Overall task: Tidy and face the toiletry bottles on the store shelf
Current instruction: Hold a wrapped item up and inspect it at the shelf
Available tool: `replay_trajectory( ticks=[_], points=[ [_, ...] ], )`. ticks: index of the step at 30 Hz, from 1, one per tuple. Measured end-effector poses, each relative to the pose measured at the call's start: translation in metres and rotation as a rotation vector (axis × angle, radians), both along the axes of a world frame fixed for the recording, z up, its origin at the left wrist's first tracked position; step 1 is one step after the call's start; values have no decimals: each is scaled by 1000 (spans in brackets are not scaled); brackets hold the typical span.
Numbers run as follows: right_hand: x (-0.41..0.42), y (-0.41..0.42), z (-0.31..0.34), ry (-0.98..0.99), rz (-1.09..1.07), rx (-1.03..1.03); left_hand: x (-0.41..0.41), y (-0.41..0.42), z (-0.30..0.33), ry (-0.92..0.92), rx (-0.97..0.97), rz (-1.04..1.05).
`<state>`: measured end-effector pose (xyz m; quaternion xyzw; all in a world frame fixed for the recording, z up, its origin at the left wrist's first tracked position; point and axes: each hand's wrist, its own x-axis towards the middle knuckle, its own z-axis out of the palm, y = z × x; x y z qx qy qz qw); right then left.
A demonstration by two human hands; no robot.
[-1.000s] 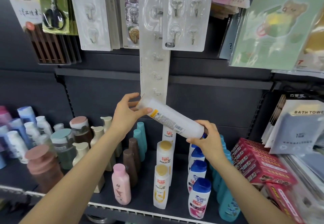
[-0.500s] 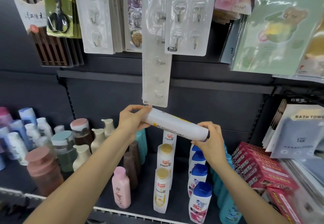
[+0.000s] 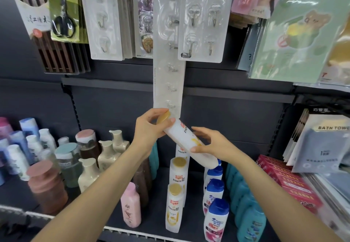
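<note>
**Pantene bottle held slanted above its row**

At the left of the frame stand pump bottles [image 3: 89, 173] and a terracotta-capped jar [image 3: 45, 185] on the dark shelf [image 3: 151, 228], none of them in play. Left of centre, the left hand [image 3: 149, 130] curls its thumb and fingers round the gold cap [image 3: 163, 117] and shoulder of a white Pantene bottle [image 3: 186, 141]. The bottle hangs in mid-frame, tilted, cap up-left and base down-right, above the row of upright Pantene bottles [image 3: 175, 204], with its printed front turned toward the camera.

Just right of centre, the right hand [image 3: 210, 144] pinches the lower body between thumb and loosely bent fingers. Further right stand blue-capped shampoo bottles [image 3: 216, 221] and red boxes [image 3: 295, 185].

The bottle looks like glossy moulded plastic: stiff enough to keep its shape, probably smooth and a little slippery, and moderately heavy if full. A hold low on the body seems best for setting it upright; the cap end serves better for turning the label than for carrying, since a flip cap may give. The narrow base could topple its neighbours.
</note>
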<state>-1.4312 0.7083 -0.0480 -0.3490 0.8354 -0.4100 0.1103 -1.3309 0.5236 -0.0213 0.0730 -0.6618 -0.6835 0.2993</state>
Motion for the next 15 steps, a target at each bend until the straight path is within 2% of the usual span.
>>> replay_trajectory(
  ticks=[4, 7, 10, 15],
  points=[
    [3, 1, 0, -9, 63, 0, 2, 0, 1, 34, -25, -53],
    [8, 0, 0, 107, -30, -47, 1, 0, 3, 44, -18, -106],
    [11, -3, -3, 260, -142, -68, -3, -2, 8, -28, -77, -130],
    [7, -5, -14, 397, -236, -18, -8, -6, 17, -239, -368, -33]
  ],
)
